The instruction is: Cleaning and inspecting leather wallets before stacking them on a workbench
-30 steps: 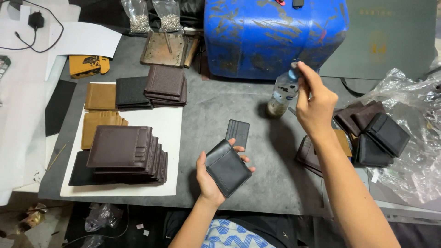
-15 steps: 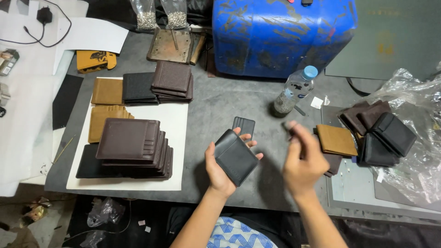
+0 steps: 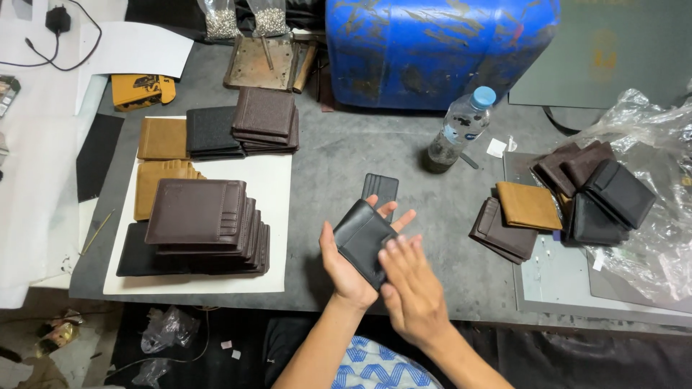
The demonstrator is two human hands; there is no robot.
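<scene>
Your left hand (image 3: 346, 266) cups a black wallet (image 3: 362, 240) from below, fingers curled round its far edge, over the near edge of the grey table (image 3: 346, 155). Your right hand (image 3: 412, 288) lies flat, fingers together, against the wallet's 4 o'clock corner. A black card holder (image 3: 380, 189) lies just beyond at 12 o'clock. At 9 o'clock, a brown wallet stack (image 3: 205, 220) sits on white paper (image 3: 277, 180). A water bottle (image 3: 458, 130) stands at 1 o'clock before a blue drum (image 3: 432, 43).

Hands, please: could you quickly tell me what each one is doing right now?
Left hand: holding a black wallet.
Right hand: open, fingers resting on that wallet.
</scene>
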